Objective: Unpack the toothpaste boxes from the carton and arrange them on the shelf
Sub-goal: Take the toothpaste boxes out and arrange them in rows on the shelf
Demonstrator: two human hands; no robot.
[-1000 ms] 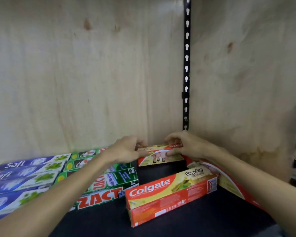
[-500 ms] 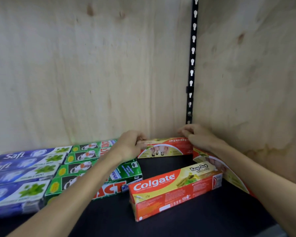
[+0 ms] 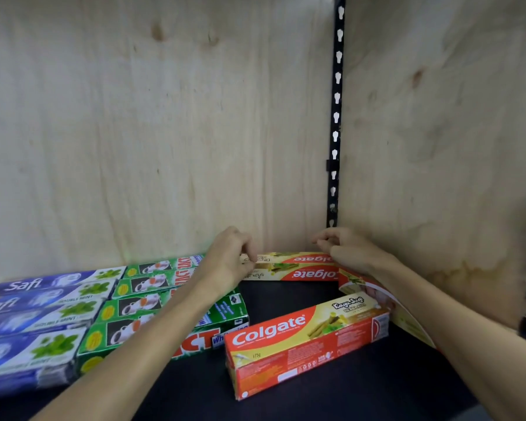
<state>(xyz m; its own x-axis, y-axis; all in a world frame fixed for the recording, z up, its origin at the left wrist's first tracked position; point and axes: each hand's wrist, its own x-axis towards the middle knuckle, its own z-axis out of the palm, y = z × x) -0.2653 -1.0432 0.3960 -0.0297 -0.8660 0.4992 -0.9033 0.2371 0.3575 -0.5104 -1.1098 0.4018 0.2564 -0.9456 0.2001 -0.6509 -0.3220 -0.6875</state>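
Cardboard Colgate boxes lie flat against plywood; left hand pinches one end, right hand loosely curled, empty.

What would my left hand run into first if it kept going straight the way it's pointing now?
Most likely the plywood back wall. The left hand reaches toward the rear of the shelf, its fingers at the left end of the Colgate boxes lying against that wall. Depth is hard to judge here.

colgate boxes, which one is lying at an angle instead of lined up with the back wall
The front Colgate box, alone mid-shelf with its logo upright to the camera. The two back Colgate boxes lie flush along the plywood back wall, logos upside down.
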